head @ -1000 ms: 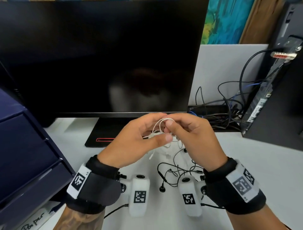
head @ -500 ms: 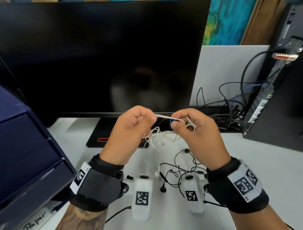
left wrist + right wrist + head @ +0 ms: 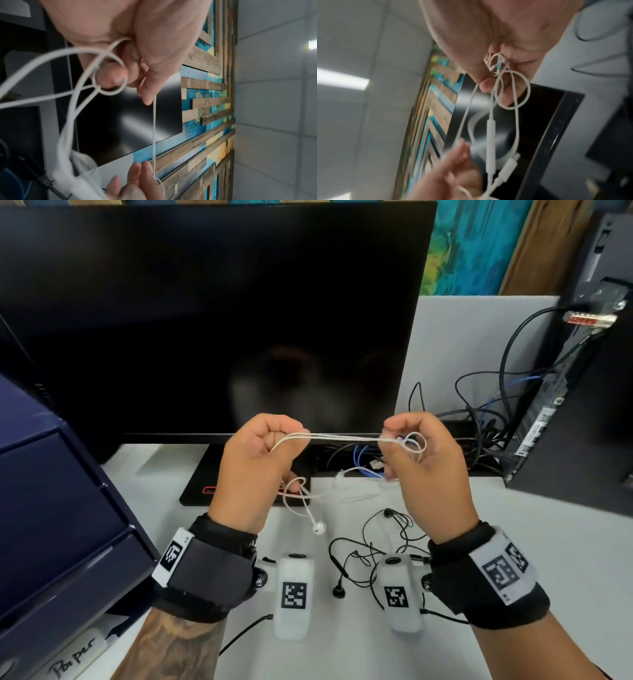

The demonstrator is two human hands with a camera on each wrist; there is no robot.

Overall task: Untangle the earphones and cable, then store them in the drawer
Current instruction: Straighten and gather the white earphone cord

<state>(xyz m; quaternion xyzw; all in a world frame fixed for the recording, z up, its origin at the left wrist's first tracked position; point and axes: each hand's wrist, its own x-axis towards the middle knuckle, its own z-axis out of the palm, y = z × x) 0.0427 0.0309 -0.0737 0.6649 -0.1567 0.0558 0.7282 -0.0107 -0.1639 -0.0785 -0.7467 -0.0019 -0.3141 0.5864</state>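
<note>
Both hands hold white earphones [image 3: 342, 437] above the desk, their cord stretched taut between them. My left hand [image 3: 260, 453] grips one end in a fist; a loop and one white earbud [image 3: 318, 527] dangle below it. My right hand [image 3: 421, 453] pinches a small knot of loops [image 3: 414, 443]. In the right wrist view the cord's inline remote [image 3: 490, 136] and plug [image 3: 508, 167] hang down. The left wrist view shows the cord [image 3: 154, 128] running from my left fingers [image 3: 145, 86] to the right hand. A black tangled earphone cable [image 3: 373, 546] lies on the white desk between my wrists.
A dark blue drawer unit [image 3: 51, 508] stands at the left, its drawers closed. A large black monitor [image 3: 212, 316] fills the back, its stand base [image 3: 205, 484] just beyond my hands. A computer tower [image 3: 582, 392] with many cables [image 3: 479, 419] sits at the right.
My hands have moved apart, left hand leftward and right hand rightward, drawing the white cord out straight between them. One earbud has dropped free and hangs below the left hand.
</note>
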